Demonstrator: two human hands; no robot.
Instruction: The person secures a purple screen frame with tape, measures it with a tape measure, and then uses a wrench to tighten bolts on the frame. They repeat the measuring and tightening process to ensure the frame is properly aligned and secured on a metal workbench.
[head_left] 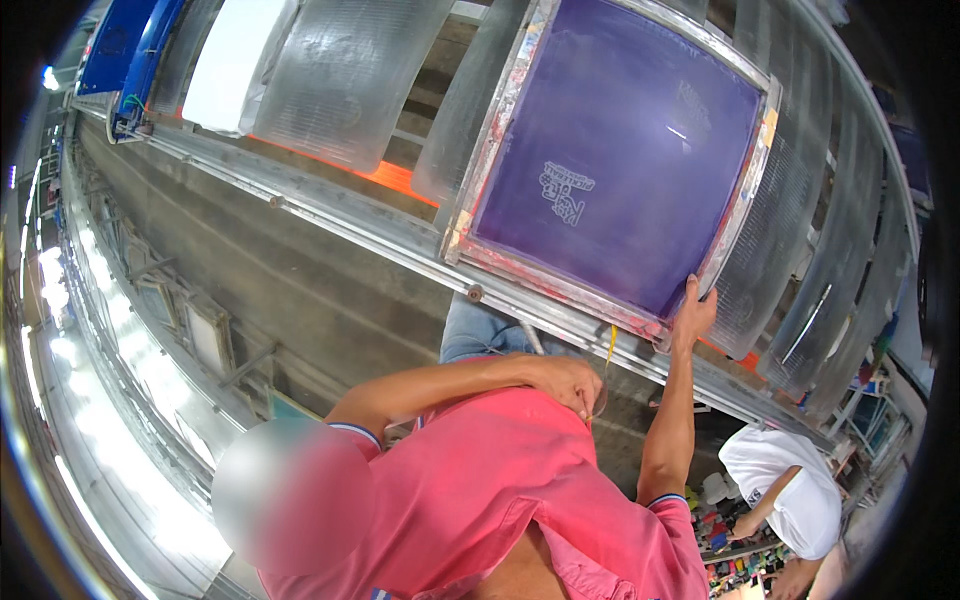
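A screen-printing frame (560, 283) with purple mesh (620, 150) lies over the long printing table. Pale lettering and a small drawing show in the mesh. My right hand (693, 315) grips the frame's near right corner, its thumb along the rim. Close to my waist, my left hand (568, 384) is closed with its fingers curled. A thin yellow strip (612, 345) hangs between the table edge and the left fingertips. Whether those fingers hold it, or something else, is hidden.
A metal rail (350, 233) edges the table. Translucent sheets (340, 80) lie on both sides of the frame, a white sheet (235, 65) farther left. Behind, at lower right, a person in a white shirt (785, 485) works near several colourful containers. Framed screens (207, 340) stand at left.
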